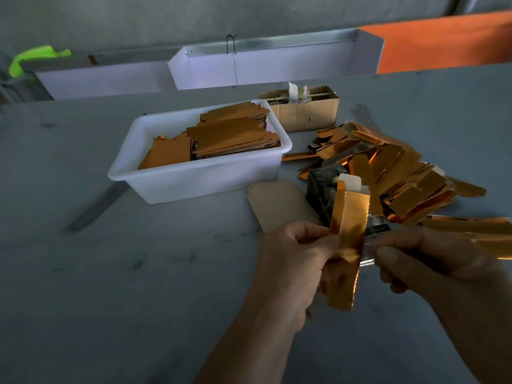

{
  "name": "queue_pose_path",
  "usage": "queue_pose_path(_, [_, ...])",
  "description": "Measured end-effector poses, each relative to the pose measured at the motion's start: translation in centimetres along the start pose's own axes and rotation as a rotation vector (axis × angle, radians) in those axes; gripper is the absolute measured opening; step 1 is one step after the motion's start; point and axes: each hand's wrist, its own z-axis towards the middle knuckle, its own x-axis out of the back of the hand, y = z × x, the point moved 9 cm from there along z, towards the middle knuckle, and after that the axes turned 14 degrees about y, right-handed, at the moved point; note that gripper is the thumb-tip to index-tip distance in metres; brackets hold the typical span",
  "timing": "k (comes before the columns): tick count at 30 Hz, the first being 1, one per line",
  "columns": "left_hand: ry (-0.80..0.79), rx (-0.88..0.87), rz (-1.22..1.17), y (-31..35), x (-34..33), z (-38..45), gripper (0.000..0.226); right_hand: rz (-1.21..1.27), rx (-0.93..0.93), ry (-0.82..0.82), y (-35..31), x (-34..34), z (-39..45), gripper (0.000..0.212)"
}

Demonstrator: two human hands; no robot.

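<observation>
A pile of folded boxes (410,184) lies done and flat blanks (232,137) wait in the tub (194,187), while the left hand (291,261) grips a gold box (350,234) and the right hand (432,261) pinches a silvery piece (370,246).

No legible text anywhere.

Narrow gold foil carton (349,239), upright, slightly tilted, white top flap open, above table.

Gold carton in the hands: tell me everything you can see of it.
The gold carton is a long, slim sleeve of shiny metallic card, folded open into a tube, with a white flap standing up at its top end. It is held nearly upright above the table, pinched at mid-length by the left hand. The right hand, pinching a silvery item, is at its right edge.
</observation>
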Motion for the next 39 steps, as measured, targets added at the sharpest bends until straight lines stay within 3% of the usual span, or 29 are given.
queue_pose_path(9, [0.006, -0.039, 0.067, 0.6, 1.0, -1.0, 0.005, -0.099, 0.179, -0.079, -2.8, -2.3, 0.6, 0.028])
queue_pose_path(14, [-0.022, -0.026, 0.039, 0.6, 0.9, -1.3, 0.007, -0.197, 0.168, -0.031, -2.5, -2.1, 1.0, 0.066])
queue_pose_path(18, [-0.070, -0.040, 0.019, 0.8, 0.6, -1.6, 0.008, -0.315, 0.163, -0.008, -2.4, -2.1, 1.0, 0.079])
queue_pose_path(25, [-0.133, -0.032, 0.000, 0.9, 0.6, -1.7, 0.010, -0.389, 0.164, 0.022, -2.3, -2.2, 1.0, 0.070])
queue_pose_path(33, [-0.018, -0.116, 0.088, 1.0, 1.4, -1.8, 0.017, -0.452, 0.155, 0.057, -2.4, -2.4, 0.8, 0.062])
queue_pose_path(36, [0.072, -0.220, 0.120, 1.5, 1.7, -2.0, 0.017, -0.497, 0.153, 0.060, -2.6, -2.5, 0.6, 0.059])
queue_pose_path(39, [0.236, -0.440, 0.197, 2.5, 1.9, -3.1, 0.015, -0.573, 0.190, 0.089, -3.3, -2.5, 0.5, 0.050])
